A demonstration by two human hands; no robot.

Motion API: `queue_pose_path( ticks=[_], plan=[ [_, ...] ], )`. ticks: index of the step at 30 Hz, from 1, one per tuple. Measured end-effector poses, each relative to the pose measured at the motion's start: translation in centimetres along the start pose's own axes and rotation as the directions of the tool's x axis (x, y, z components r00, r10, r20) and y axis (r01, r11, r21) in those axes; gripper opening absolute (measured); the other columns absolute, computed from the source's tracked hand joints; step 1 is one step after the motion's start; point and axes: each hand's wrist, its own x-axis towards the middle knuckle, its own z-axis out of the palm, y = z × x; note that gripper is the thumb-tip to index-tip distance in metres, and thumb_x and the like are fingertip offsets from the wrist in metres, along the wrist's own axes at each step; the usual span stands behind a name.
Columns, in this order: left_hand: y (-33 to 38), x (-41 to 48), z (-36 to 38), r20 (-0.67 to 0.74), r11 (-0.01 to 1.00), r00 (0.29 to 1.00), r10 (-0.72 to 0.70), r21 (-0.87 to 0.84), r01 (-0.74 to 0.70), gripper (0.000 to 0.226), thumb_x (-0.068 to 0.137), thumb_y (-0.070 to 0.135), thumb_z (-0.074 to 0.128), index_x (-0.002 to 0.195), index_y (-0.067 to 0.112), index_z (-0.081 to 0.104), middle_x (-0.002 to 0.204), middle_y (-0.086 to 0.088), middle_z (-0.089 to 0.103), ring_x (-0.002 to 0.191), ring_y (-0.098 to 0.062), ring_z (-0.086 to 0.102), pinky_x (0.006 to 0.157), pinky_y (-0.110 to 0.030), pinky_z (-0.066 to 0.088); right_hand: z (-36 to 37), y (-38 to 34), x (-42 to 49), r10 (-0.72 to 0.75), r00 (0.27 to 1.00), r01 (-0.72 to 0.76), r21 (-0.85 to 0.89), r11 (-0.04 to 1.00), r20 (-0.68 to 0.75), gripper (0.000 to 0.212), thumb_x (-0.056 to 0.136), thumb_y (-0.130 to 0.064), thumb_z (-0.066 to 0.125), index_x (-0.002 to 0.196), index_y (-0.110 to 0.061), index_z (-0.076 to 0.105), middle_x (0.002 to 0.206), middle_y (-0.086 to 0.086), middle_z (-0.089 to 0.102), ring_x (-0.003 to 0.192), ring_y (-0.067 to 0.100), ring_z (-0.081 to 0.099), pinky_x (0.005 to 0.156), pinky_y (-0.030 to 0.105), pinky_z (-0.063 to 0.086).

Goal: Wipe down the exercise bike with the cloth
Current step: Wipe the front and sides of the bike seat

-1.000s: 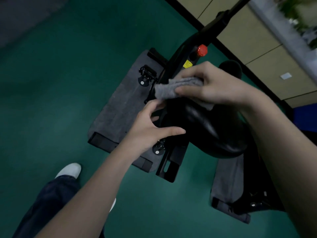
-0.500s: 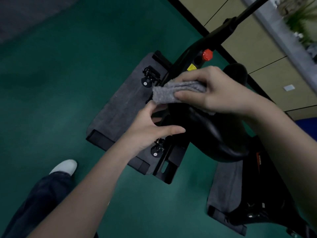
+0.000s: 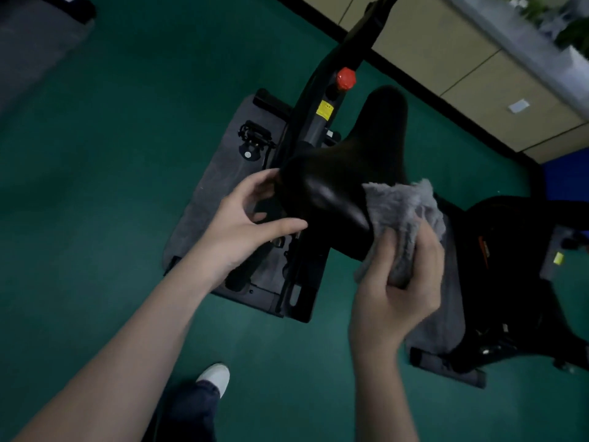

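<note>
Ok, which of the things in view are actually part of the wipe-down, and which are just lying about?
Part of the job:
- grey cloth, gripped in the right hand
- black bike saddle, steadied by the left hand
- bike frame with red knob

Just lying about:
- grey floor mat
- second machine at right
- wall cabinets

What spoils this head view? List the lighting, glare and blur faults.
Head view: dim overall, so the black saddle and bike frame lose detail; a soft glare streak on the saddle's near side; motion blur on the right hand and grey cloth; the left hand is sharper; wide-angle bending tilts the wall panels; the plant at top right is smeared.
</note>
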Motion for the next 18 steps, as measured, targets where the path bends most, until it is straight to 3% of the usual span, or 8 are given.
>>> queue_pose_path(
  ticks=[3,7,9,11,13,16,18],
  plan=[
    [0.1,0.1,-0.4,0.020,0.999,1.000,0.006,0.037,-0.007,0.073,0.048,0.046,0.085,0.114,0.046,0.055,0.119,0.026,0.061,0.116,0.008,0.052,0.094,-0.026,0.044,2.1,-1.4,-1.2,0.080,0.987,-0.077,0.026,0.997,-0.140,0.023,0.091,-0.001,0.057,0.110,0.011,0.062,0.107,0.027,0.065,0.106,0.034,0.061,0.090,0.060,0.047],
    [1.0,0.3,-0.6,0.064,0.994,0.998,0.021,0.103,-0.027,0.073,0.047,0.047,0.086,0.111,0.046,0.052,0.108,0.039,0.060,0.109,0.018,0.051,0.086,-0.014,0.048,2.9,-1.5,-1.3,0.061,0.985,-0.061,0.007,0.998,-0.159,0.022,0.091,-0.003,0.056,0.110,0.007,0.062,0.109,0.023,0.065,0.111,0.023,0.056,0.093,0.063,0.045],
    [1.5,0.3,-0.8,0.081,0.986,0.997,0.007,0.167,-0.020,0.071,0.046,0.053,0.080,0.110,0.049,0.049,0.107,0.040,0.059,0.109,0.019,0.050,0.088,-0.016,0.047,2.4,-1.1,-0.9,0.095,0.982,-0.094,0.014,0.995,-0.160,0.023,0.091,-0.003,0.056,0.111,0.006,0.062,0.110,0.021,0.064,0.111,0.019,0.055,0.098,0.056,0.045],
    [1.9,0.3,-1.1,0.096,0.973,0.995,-0.014,0.229,-0.008,0.073,0.046,0.058,0.078,0.112,0.050,0.048,0.115,0.031,0.058,0.113,0.014,0.050,0.096,-0.026,0.047,2.0,-0.8,-0.4,0.160,0.973,-0.158,0.029,0.987,-0.168,0.024,0.092,-0.003,0.056,0.113,0.006,0.062,0.112,0.018,0.063,0.112,0.014,0.054,0.103,0.036,0.045],
    [2.3,0.2,-1.4,0.116,0.955,0.993,-0.037,0.297,0.001,0.080,0.047,0.059,0.077,0.120,0.045,0.046,0.125,0.020,0.055,0.117,0.007,0.050,0.099,-0.030,0.047,1.5,-0.7,0.2,0.276,0.941,-0.271,0.053,0.961,-0.195,0.025,0.092,-0.006,0.056,0.114,0.006,0.061,0.112,0.013,0.063,0.109,0.013,0.056,0.099,0.026,0.046],
    [3.3,-0.3,-1.9,0.153,0.909,0.985,-0.081,0.417,0.010,0.094,0.047,0.061,0.075,0.132,0.039,0.039,0.137,0.008,0.047,0.120,-0.001,0.050,0.097,-0.028,0.047,0.5,-1.1,1.4,0.467,0.869,-0.448,0.139,0.883,-0.165,0.026,0.093,-0.010,0.057,0.116,0.000,0.062,0.111,-0.002,0.061,0.106,-0.001,0.056,0.097,0.022,0.045],
    [4.3,-0.7,-2.4,0.170,0.887,0.981,-0.095,0.462,0.006,0.098,0.049,0.059,0.074,0.137,0.032,0.040,0.137,0.009,0.045,0.119,-0.003,0.050,0.096,-0.030,0.048,-0.5,-1.7,2.3,0.555,0.827,-0.536,0.181,0.825,-0.084,0.025,0.093,-0.010,0.058,0.117,-0.002,0.063,0.113,-0.001,0.063,0.111,0.003,0.057,0.101,0.030,0.046]
  ],
)
